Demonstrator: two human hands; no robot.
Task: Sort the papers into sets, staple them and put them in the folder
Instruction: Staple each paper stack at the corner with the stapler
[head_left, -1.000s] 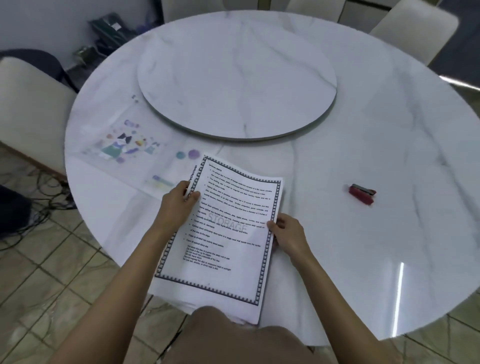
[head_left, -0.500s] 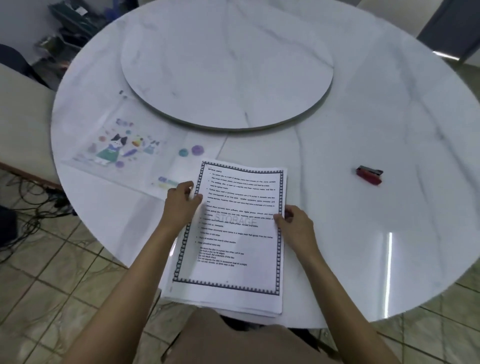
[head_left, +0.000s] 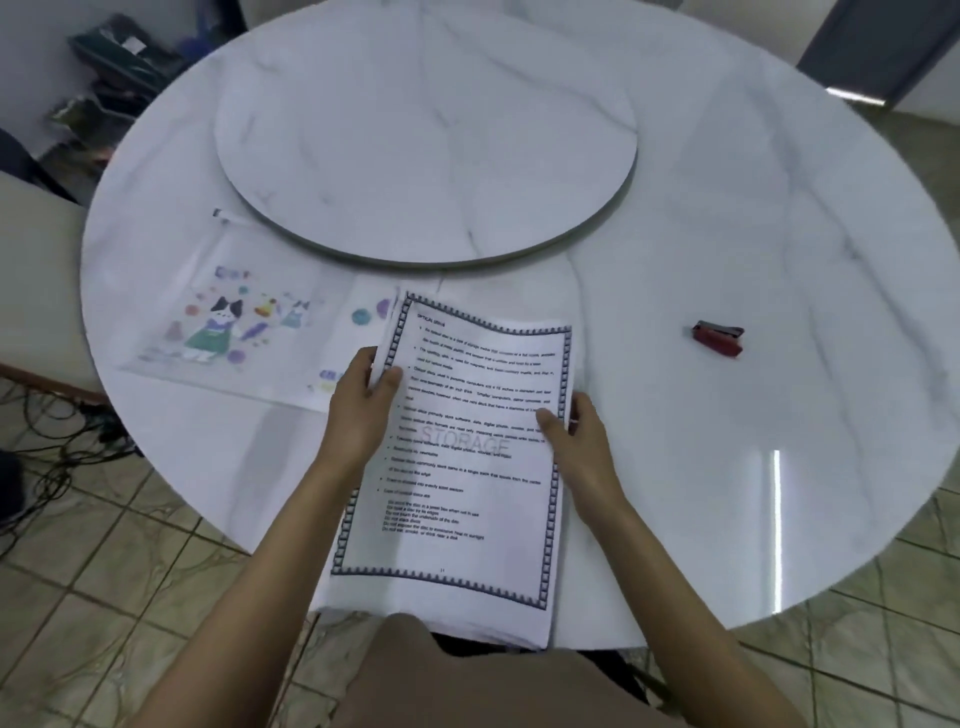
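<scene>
From the head camera, two bare hands hold one stack of papers (head_left: 467, 467) at the near edge of a big round white table (head_left: 727, 234). The left hand (head_left: 358, 410) grips the left side of the stack, with the thumb on top of the first page and the fingers curled around the edge. The top left corner of the pages lifts up a little just past this hand. The right hand (head_left: 576, 441) grips the right side of the stack, thumb on top and fingers tucked under. The papers sit between the two hands. The near end of the stack hangs over the table edge, toward the person's body.

The top page has a dark patterned border, lines of small print and a pale grey word, "STORAGE", across the middle.

A clear folder (head_left: 244, 322) with a cartoon cat and bright little pictures lies flat on the table, just past the left hand and off to its left. One corner of it goes under the top left of the papers.

A small red stapler (head_left: 718, 339) lies on the table well off to the right of the right hand, with nothing touching it.

A round turning plate (head_left: 426, 130) sits on the middle of the table, far past both hands.
</scene>
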